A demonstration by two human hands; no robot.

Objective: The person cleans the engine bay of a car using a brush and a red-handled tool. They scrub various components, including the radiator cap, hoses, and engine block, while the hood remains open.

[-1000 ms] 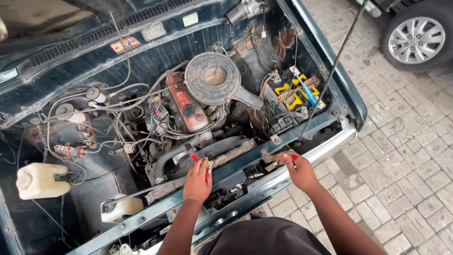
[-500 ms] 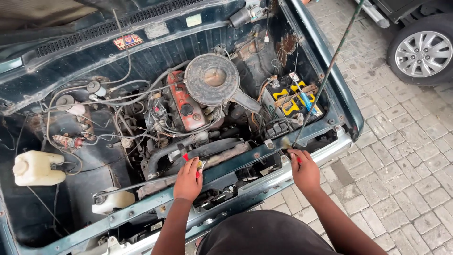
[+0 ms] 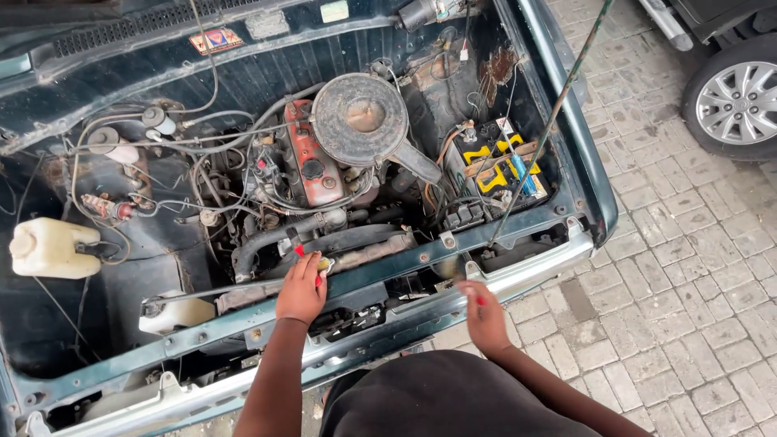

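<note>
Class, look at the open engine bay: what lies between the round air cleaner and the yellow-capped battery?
In the head view, the air cleaner's dark snout and some wires lie before the battery.

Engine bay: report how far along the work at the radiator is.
Done: bonnet is propped open on its prop rod. In hand: left hand rests at the radiator top gripping a small red-handled tool; right hand is blurred near the front rail. Left: cannot tell; nothing looks removed.
</note>
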